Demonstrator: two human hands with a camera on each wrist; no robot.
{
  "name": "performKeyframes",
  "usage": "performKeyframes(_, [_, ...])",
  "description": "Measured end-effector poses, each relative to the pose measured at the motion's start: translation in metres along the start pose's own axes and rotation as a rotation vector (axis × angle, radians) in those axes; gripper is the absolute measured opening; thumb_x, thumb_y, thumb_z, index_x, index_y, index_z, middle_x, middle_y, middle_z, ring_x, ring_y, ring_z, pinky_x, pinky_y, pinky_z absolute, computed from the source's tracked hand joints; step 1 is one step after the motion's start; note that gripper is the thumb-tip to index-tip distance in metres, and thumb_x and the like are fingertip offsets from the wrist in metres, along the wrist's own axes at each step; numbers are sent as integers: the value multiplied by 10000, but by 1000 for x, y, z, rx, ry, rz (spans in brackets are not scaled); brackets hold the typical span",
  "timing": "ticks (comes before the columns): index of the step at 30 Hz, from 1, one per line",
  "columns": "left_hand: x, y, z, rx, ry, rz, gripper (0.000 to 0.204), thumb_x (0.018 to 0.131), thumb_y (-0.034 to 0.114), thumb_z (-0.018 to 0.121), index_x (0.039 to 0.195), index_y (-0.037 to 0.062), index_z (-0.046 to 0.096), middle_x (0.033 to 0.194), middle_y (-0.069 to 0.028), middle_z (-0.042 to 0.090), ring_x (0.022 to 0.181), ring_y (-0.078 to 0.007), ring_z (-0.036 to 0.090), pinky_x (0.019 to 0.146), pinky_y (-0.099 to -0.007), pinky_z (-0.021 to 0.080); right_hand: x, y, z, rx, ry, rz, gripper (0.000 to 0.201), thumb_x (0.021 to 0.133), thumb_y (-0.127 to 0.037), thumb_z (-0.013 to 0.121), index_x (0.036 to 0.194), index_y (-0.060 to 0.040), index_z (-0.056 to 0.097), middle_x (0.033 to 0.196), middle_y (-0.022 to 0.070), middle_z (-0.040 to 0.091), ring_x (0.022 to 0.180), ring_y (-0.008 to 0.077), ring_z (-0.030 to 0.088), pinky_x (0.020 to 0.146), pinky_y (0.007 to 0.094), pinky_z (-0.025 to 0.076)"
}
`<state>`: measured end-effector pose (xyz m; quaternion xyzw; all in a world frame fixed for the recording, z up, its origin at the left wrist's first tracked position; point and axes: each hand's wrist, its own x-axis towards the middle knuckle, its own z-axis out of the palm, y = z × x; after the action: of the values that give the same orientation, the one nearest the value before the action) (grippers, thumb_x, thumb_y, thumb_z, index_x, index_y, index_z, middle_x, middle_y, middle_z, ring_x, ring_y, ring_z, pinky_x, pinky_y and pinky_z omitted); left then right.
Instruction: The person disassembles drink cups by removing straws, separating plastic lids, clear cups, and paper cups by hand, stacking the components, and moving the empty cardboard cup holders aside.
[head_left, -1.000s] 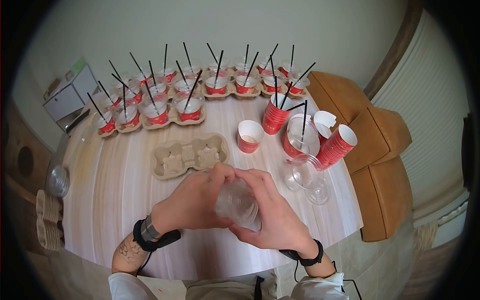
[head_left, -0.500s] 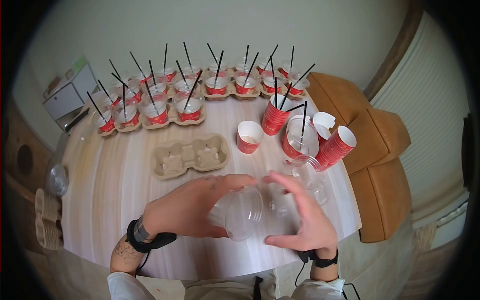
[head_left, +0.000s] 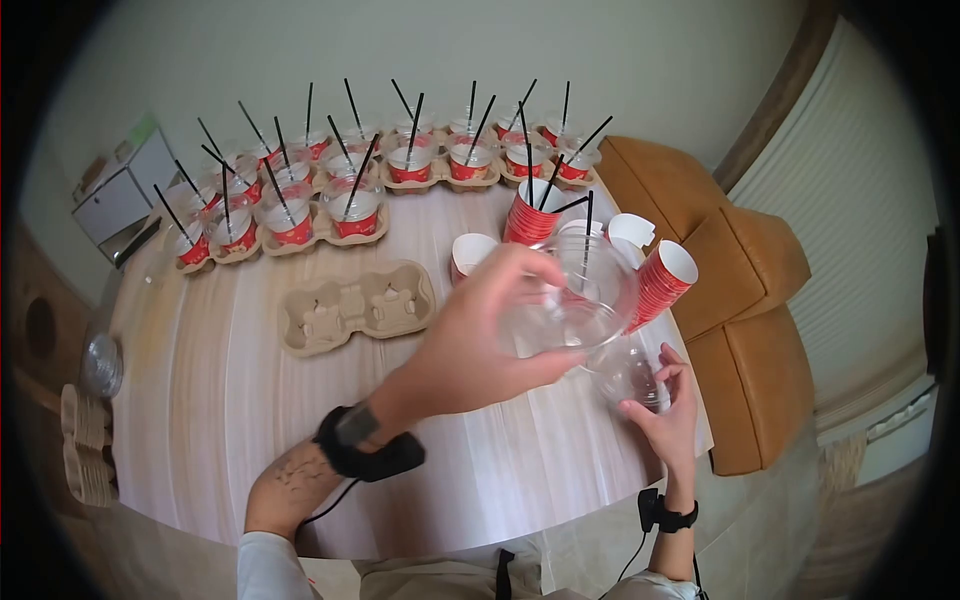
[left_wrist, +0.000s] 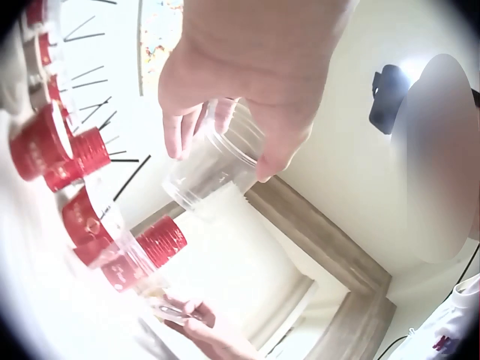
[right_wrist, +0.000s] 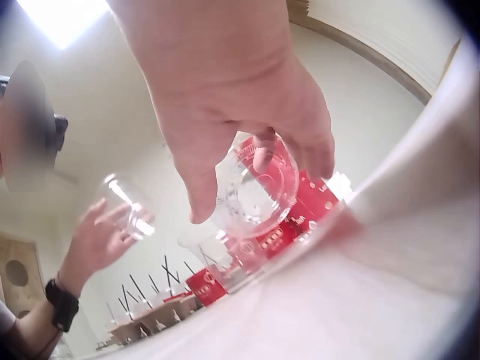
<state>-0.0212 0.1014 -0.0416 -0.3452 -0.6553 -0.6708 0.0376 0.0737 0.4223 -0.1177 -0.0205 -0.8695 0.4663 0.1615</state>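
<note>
My left hand [head_left: 470,345] is raised over the table, thumb and fingers curled round a clear plastic cup [left_wrist: 210,176], which lies tilted on its side in the left wrist view. Lower and to the right, near the table's right edge, my right hand [head_left: 672,412] grips a clear plastic lid [right_wrist: 255,195] between thumb and fingers. Just beyond the hands stand a stack of red paper cups [head_left: 662,285] and another red stack [head_left: 530,215] with black straws. The left hand partly hides a single red cup [head_left: 470,255].
An empty cardboard carrier [head_left: 357,308] lies mid-table. Behind it, several carriers hold red cups [head_left: 357,218] with clear lids and black straws. More carriers [head_left: 88,450] and clear plastic pieces [head_left: 102,365] are at the left edge. A brown sofa [head_left: 755,400] stands on the right.
The hands have parted from in front of the body. Both moved right: the left rose with the clear cup, the right went to the clear lid by the table edge. The head view shifted slightly.
</note>
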Motion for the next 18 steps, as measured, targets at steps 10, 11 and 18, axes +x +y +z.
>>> performKeyframes(10, [14, -39, 51, 181, -92, -78, 336, 810, 217, 891, 1013, 95, 653, 1286, -136, 594, 1253, -328, 590, 1051, -407, 464, -5, 6, 15, -350, -135, -64, 606, 792, -307, 917, 1256, -74, 604, 1562, 268, 442, 1444, 452, 445, 1154, 495, 411])
performKeyframes(11, [11, -46, 53, 181, -94, -78, 336, 810, 217, 891, 1013, 95, 653, 1286, -136, 594, 1253, -328, 590, 1051, -407, 464, -4, 7, 15, -349, -134, -62, 606, 792, -307, 917, 1256, -74, 604, 1562, 268, 442, 1444, 452, 445, 1154, 495, 411])
performKeyframes(18, [-5, -63, 62, 526, -109, 32, 342, 797, 290, 900, 974, 109, 670, 1471, -187, 504, 1424, -438, 406, 1173, -542, 321, -16, -6, 9, -558, -194, -43, 515, 815, -293, 864, 1238, -108, 635, 1492, 243, 489, 1389, 434, 437, 1161, 533, 372])
